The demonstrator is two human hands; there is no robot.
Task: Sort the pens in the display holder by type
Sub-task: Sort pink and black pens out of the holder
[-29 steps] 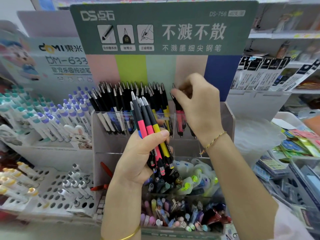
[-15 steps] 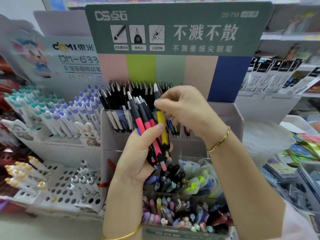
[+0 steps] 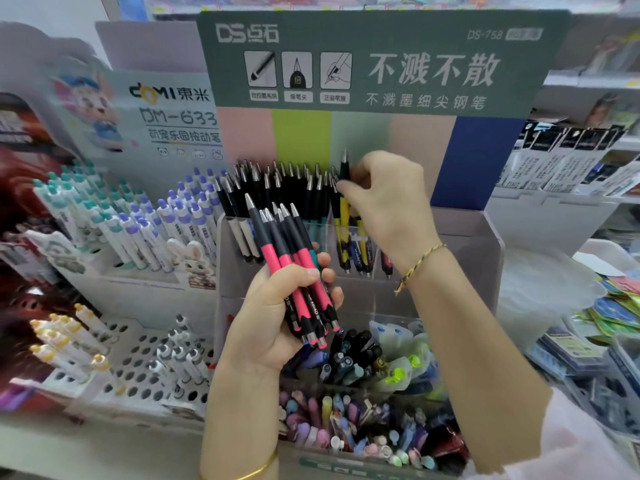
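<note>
Midway through the sort, our left hand [image 3: 273,317] grips a bundle of pink-barrelled pens [image 3: 289,261] before the display holder [image 3: 481,258], while our right hand [image 3: 388,202] pinches a yellow pen [image 3: 344,168] upright among the yellow group [image 3: 360,233]. The bundle, we judge, is yet to be slotted by type.

I am standing in a stationery shop. Before me a clear display holder [image 3: 486,258] packed with pens [image 3: 277,188] carries a green header card [image 3: 381,64] printed with a brand, a model number and pictograms. Beside it a second branded card [image 3: 173,109] tops tiers of identical white pens [image 3: 138,233], and a perforated rack [image 3: 138,355] stands more upright. Behind, shelves [image 3: 588,81] hold goods, with black-and-white packets [image 3: 561,157] lined up at right.
</note>
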